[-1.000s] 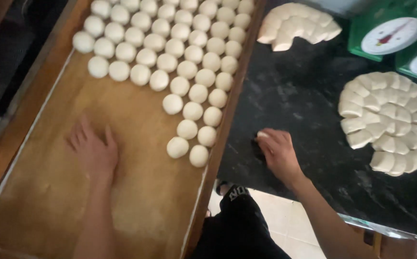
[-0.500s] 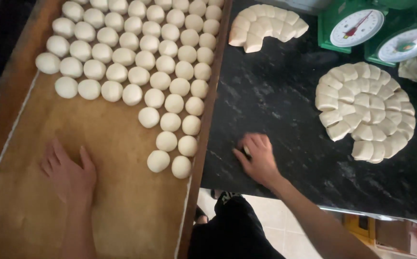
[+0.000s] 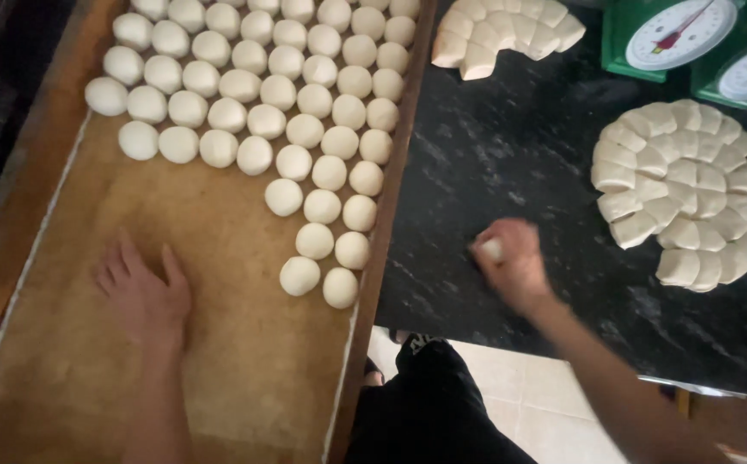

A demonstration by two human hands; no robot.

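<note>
Apparently the step in hand was rounding a dough piece (image 3: 490, 250) under the right hand (image 3: 514, 266) on the black counter (image 3: 511, 155). Judged best done with a cupped palm, light downward pressure and small circles, so the piece tightens without smearing on the stone.

Right fingers were curled together over the piece, clamped loosely on it; only its pale left edge showed past the fingertips. It sat on the counter just right of the tray's near-right edge.

Left hand (image 3: 143, 292) lay flat, palm down, on the bare wood of the tray (image 3: 219, 378), fingers spread apart, holding nothing. Nearest balls were well to its right.

Dough balls (image 3: 305, 129) filled the far part of the tray in rows, tapering to a narrow column along the right rim, its last ball (image 3: 340, 288) nearest. A cut dough round (image 3: 691, 189) lay right of the right hand, a smaller cut portion (image 3: 502, 34) far, and green scales (image 3: 674, 34) at far right.
</note>
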